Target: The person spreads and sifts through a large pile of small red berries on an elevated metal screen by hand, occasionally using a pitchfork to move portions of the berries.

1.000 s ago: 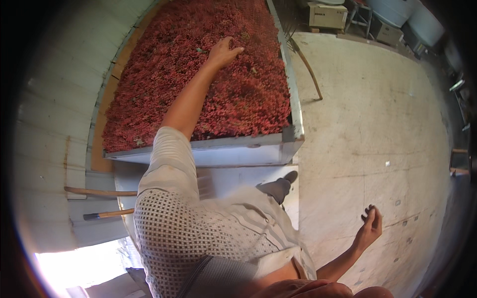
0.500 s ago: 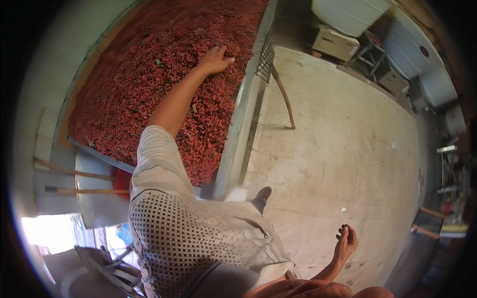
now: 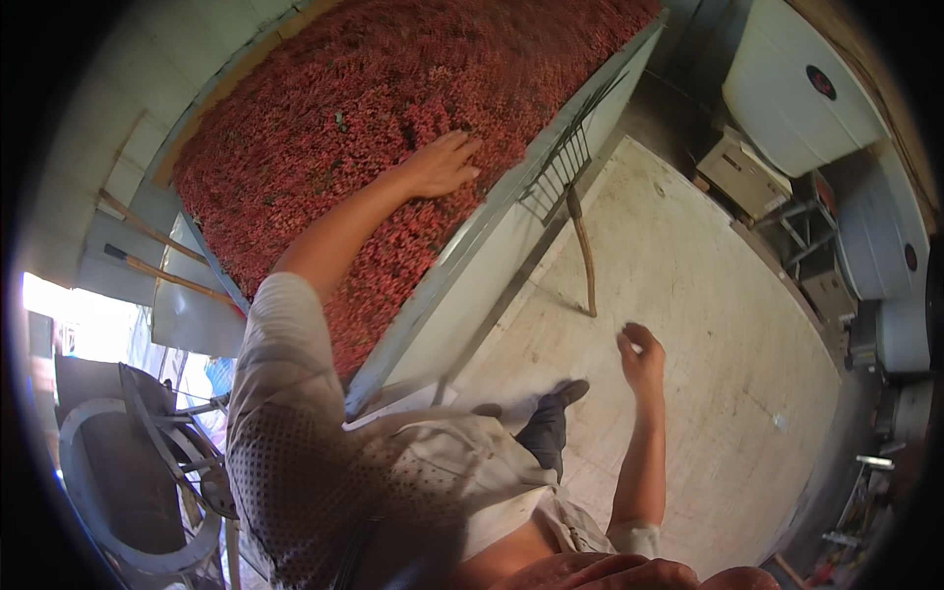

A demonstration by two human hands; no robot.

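In the head view, we have our left hand [image 3: 441,165] stretched out toward twelve o'clock, lying palm down on the heaped bed of small red berries or peppers [image 3: 334,128] that fills the long grey metal-walled trough [image 3: 462,265]. The fingers are spread wide and flat against the red mass, pressing or resting on it near the trough's right-hand wall; nothing is pinched between them as far as we can see. The red bed runs from about ten o'clock up to one o'clock and looks evenly spread, with a few green specks in it. We judge the sorting or levelling to be in mid-course: the surface under the hand is already fairly flat, yet most of the bed beyond the hand lies untouched.

Our right hand [image 3: 641,356] hangs free at about four o'clock, over the pale concrete floor [image 3: 708,295], well apart from the trough. Its fingers are loosely curled inward; whether they hold some small thing we cannot tell.

A wooden-handled metal rake [image 3: 573,187] leans against the trough wall at about one o'clock, just beside the left hand but not touched. Two wooden poles [image 3: 147,251] rest at nine o'clock, and white round tanks [image 3: 796,98] stand at two o'clock.
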